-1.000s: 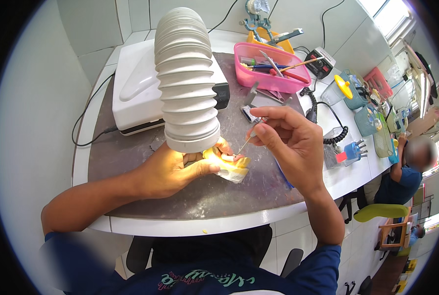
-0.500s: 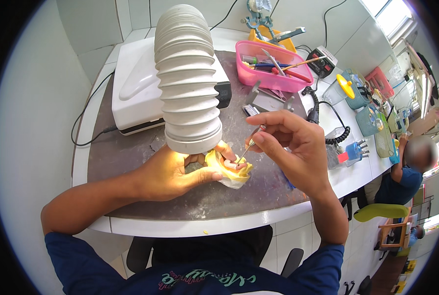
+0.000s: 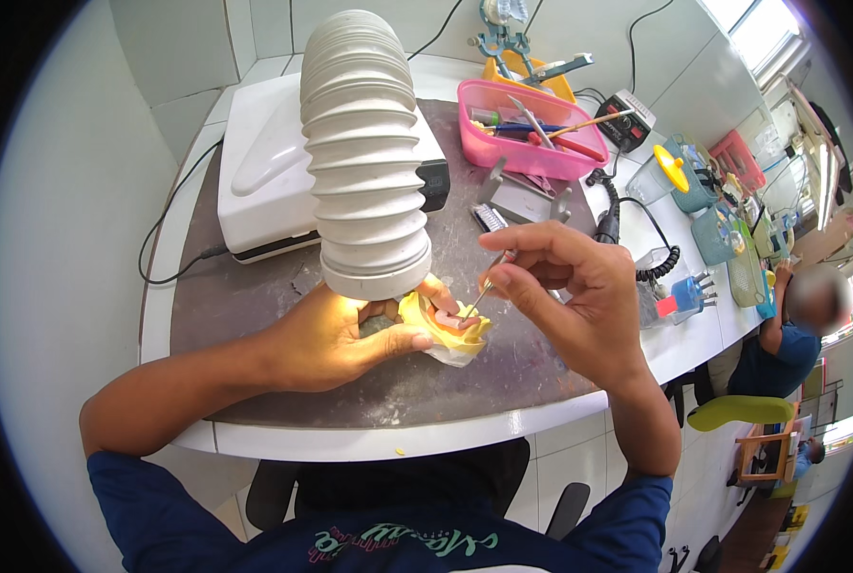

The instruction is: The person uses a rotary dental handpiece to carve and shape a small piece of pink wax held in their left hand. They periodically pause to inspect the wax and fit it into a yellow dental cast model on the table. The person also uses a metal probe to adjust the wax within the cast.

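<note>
My left hand [image 3: 323, 340] is wrapped round a yellow dental cast with a white base [image 3: 452, 357], thumb on the near side and fingers at the back. On the cast lies a smooth pink piece [image 3: 448, 320], partly covered by a fingertip. Between thumb and index finger, my right hand [image 3: 579, 301] pinches a thin metal dental instrument [image 3: 476, 298]. Its tip reaches down to the pink piece; whether it touches I cannot tell. The other right-hand fingers are curled.
A ribbed white suction hose [image 3: 364, 172] hangs just above my left hand, before a white machine [image 3: 264, 162]. Behind my right hand are a brush [image 3: 490, 218], a grey metal stand [image 3: 527, 196] and a pink tool basket [image 3: 532, 153]. A person [image 3: 788, 344] sits at far right.
My right hand and wrist have shifted slightly to the right and down, and the instrument's angle has changed a little. The left hand and cast stay almost still.
</note>
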### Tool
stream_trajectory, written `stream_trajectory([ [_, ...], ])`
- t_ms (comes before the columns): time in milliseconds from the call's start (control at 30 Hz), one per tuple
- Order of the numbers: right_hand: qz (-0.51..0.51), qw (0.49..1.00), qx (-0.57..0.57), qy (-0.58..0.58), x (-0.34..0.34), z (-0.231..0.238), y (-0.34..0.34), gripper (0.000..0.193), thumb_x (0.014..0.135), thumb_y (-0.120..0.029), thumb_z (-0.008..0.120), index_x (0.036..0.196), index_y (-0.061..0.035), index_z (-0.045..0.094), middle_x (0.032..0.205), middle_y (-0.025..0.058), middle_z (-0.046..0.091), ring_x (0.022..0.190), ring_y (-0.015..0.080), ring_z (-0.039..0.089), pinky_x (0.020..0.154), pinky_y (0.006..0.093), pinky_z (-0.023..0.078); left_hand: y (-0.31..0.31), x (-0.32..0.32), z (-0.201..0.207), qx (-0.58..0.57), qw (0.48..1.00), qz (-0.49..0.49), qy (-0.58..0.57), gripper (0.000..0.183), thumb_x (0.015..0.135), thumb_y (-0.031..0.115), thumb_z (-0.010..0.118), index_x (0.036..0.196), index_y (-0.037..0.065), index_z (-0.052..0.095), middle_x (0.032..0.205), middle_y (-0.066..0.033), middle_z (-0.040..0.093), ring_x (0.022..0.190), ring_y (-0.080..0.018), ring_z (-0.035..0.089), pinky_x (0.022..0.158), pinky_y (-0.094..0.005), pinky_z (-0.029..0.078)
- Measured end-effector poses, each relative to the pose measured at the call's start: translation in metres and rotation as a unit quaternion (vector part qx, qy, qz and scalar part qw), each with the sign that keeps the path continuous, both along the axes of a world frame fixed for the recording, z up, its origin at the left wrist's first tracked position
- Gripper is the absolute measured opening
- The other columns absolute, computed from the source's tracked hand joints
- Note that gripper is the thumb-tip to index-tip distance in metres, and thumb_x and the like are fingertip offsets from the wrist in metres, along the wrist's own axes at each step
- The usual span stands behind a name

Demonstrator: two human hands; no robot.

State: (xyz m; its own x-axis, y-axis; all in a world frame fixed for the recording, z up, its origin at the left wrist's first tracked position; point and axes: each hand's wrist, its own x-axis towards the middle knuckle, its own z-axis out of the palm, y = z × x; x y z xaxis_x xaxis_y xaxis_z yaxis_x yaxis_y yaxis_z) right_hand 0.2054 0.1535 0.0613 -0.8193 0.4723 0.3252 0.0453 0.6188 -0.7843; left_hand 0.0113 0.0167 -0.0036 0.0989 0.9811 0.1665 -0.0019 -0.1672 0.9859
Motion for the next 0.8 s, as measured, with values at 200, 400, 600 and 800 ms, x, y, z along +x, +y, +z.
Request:
stream_trajectory([
  [200,0.035,0.997,-0.060,-0.020,0.001,0.003,0.005,0.020,0.088,-0.002,0.068,0.107,0.0031,0.066,0.085,0.0094,0.072,0.079,0.0117,0.071,0.075,0.0248,0.056,-0.001,-0.001,0.004,-0.025,0.999,-0.027,-0.003,0.040,0.092,0.005,0.066,0.127,0.002,0.047,0.123,-0.0101,0.055,0.119,-0.0189,0.055,0.106,-0.0357,0.042],
  [400,0.120,0.986,0.068,-0.094,0.011,0.021,0.008,0.016,0.087,-0.008,0.071,0.100,0.0009,0.067,0.081,0.0081,0.071,0.067,0.0138,0.069,0.066,0.0242,0.054,0.003,-0.001,-0.002,0.098,0.990,-0.057,0.082,0.032,0.088,0.011,0.073,0.116,0.003,0.059,0.113,-0.0072,0.063,0.105,-0.0154,0.060,0.088,-0.0309,0.048],
  [600,0.117,0.953,0.190,-0.205,0.020,0.041,-0.005,0.019,0.089,-0.021,0.070,0.085,-0.0042,0.062,0.065,0.0100,0.063,0.055,0.0270,0.062,0.053,0.0364,0.046,0.006,0.002,0.008,0.085,0.988,-0.091,0.089,0.029,0.088,0.008,0.071,0.115,0.002,0.061,0.109,-0.0077,0.059,0.103,-0.0188,0.056,0.093,-0.0333,0.043],
  [800,0.110,0.950,0.202,-0.211,0.012,0.034,-0.004,0.025,0.094,-0.024,0.062,0.080,-0.0035,0.057,0.056,0.0147,0.055,0.053,0.0356,0.056,0.051,0.0447,0.040,0.003,0.009,0.004,0.060,0.996,-0.060,0.009,0.022,0.091,0.007,0.066,0.112,0.003,0.062,0.106,-0.0055,0.064,0.102,-0.0150,0.059,0.090,-0.0311,0.046],
])
